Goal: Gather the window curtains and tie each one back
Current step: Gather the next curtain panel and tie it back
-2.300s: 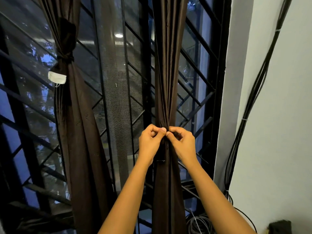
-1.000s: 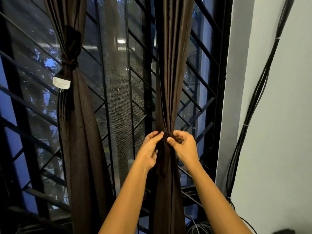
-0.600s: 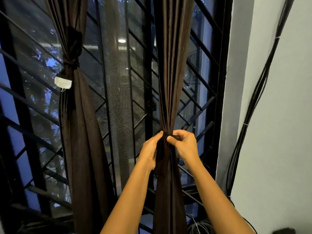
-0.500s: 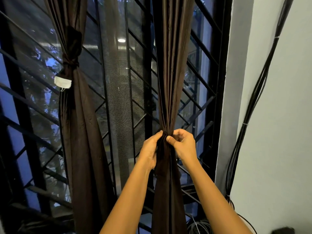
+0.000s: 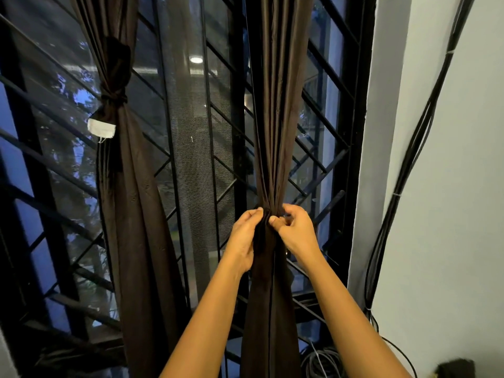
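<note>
Curtain: dark brown pleated fabric, bunched.

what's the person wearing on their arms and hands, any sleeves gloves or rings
Nothing worn shows: the left hand and right hand are ungloved, no rings or watch in view, and both forearms are sleeveless down to the frame's bottom edge.
</note>
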`<action>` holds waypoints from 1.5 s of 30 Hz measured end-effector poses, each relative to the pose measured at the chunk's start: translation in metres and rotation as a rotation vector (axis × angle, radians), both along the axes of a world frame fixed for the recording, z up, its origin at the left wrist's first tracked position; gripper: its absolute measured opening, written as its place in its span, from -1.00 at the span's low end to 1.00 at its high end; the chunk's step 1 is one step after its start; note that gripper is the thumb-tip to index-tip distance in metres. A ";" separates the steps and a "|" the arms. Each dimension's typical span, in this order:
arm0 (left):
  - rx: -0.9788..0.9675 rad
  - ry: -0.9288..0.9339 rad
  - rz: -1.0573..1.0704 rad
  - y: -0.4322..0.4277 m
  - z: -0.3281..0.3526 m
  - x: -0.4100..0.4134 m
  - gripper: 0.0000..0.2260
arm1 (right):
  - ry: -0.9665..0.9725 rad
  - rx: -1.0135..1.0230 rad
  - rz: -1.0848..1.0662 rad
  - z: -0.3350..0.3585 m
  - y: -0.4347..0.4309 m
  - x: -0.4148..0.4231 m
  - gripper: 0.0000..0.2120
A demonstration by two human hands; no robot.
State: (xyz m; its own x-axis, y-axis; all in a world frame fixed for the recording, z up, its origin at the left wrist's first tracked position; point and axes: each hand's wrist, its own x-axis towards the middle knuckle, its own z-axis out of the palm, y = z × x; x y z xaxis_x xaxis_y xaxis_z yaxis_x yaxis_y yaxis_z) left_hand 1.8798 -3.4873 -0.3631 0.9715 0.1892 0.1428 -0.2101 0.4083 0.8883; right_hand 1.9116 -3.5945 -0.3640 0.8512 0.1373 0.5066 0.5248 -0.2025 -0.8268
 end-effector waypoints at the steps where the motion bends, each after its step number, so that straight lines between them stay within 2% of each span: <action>1: 0.010 -0.008 0.009 0.000 -0.001 0.000 -0.88 | -0.002 -0.019 0.016 0.001 0.000 -0.001 -0.78; 3: 0.093 -0.050 0.110 -0.001 -0.006 0.001 -0.87 | -0.036 -0.045 -0.014 0.002 0.000 -0.003 -0.84; 6: 0.350 -0.223 0.328 0.001 -0.018 0.000 -0.87 | -0.086 -0.056 -0.102 0.000 0.002 -0.005 -0.85; 9: 0.441 -0.364 0.314 0.002 -0.029 -0.004 -0.87 | -0.103 0.009 -0.128 -0.004 0.005 -0.006 -0.83; 14: 0.451 -0.352 0.242 0.011 -0.033 -0.001 -0.89 | -0.199 0.152 -0.182 -0.012 0.006 -0.010 -0.76; 17: 0.526 -0.374 0.260 0.016 -0.029 -0.001 -0.91 | -0.322 0.049 -0.172 -0.015 0.004 -0.007 -0.80; 20: 0.613 -0.357 0.318 0.021 -0.027 0.003 -0.92 | -0.357 -0.047 -0.133 -0.012 0.000 -0.004 -0.77; 26: 0.669 -0.350 0.350 0.029 -0.022 0.007 -0.92 | -0.223 -0.054 0.041 -0.006 -0.006 -0.010 -0.95; 29: 0.703 -0.373 0.314 0.031 -0.017 0.007 -0.91 | -0.158 -0.107 0.026 0.002 -0.010 -0.011 -0.71; 33: 0.859 -0.395 0.316 0.038 -0.012 0.011 -0.86 | -0.183 -0.187 -0.061 0.006 -0.011 -0.003 -0.78; 38: 0.952 -0.402 0.345 0.044 -0.013 0.014 -0.81 | -0.211 -0.221 -0.030 0.009 -0.015 -0.003 -0.94; 45: 0.946 -0.416 0.355 0.031 -0.009 0.007 -0.76 | -0.254 -0.231 -0.090 0.008 -0.009 -0.004 -0.90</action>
